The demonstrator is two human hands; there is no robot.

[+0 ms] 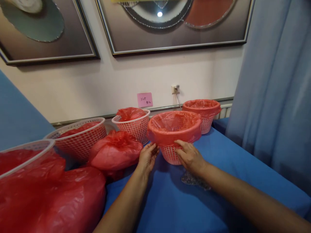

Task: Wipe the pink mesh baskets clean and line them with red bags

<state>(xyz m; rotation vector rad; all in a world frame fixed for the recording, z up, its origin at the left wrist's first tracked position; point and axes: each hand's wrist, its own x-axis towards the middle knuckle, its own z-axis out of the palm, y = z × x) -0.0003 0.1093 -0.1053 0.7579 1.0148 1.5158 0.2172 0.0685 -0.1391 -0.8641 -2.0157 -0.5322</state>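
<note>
A white plastic basket [171, 155] with small holes stands on the blue cloth in front of me. A red plastic bag [173, 137] lines it, its edge folded down over the rim outside. My left hand [148, 157] is at the basket's left side, fingers curled at the bag's lower edge. At the front, my right hand [191, 157] has its index finger stretched against the folded bag, with another finger apart below it. Beneath my right hand lies a crumpled, clear-looking packet [195, 181] with dark specks, partly hidden by the wrist.
Another bag-lined basket [206, 121] stands behind to the right. To the left are several baskets with red bags inside and a tied, full red bag [116, 150]. A larger red bag [73, 197] fills the near left. A blue curtain [272, 81] hangs at the right.
</note>
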